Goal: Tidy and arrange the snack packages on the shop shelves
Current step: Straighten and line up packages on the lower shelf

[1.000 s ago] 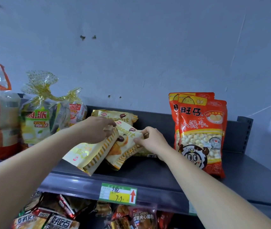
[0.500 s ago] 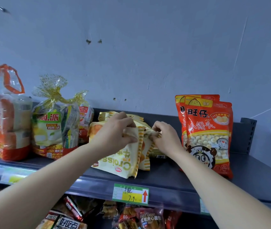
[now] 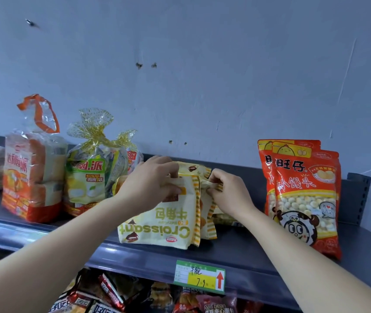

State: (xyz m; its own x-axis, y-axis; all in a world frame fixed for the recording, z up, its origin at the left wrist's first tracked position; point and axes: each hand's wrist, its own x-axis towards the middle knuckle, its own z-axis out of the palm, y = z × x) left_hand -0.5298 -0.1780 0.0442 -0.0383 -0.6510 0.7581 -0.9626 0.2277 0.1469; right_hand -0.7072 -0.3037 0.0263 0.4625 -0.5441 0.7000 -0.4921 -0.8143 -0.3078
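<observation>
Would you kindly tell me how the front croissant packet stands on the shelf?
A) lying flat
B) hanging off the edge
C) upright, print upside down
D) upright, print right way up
C: the front croissant packet stands upright on the shelf, its "Croissant" lettering inverted, while the left hand grips its top edge.

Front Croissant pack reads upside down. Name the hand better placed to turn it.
Left: the left hand grips the front Croissant pack by its top; the right hand pinches the pack behind.
</observation>
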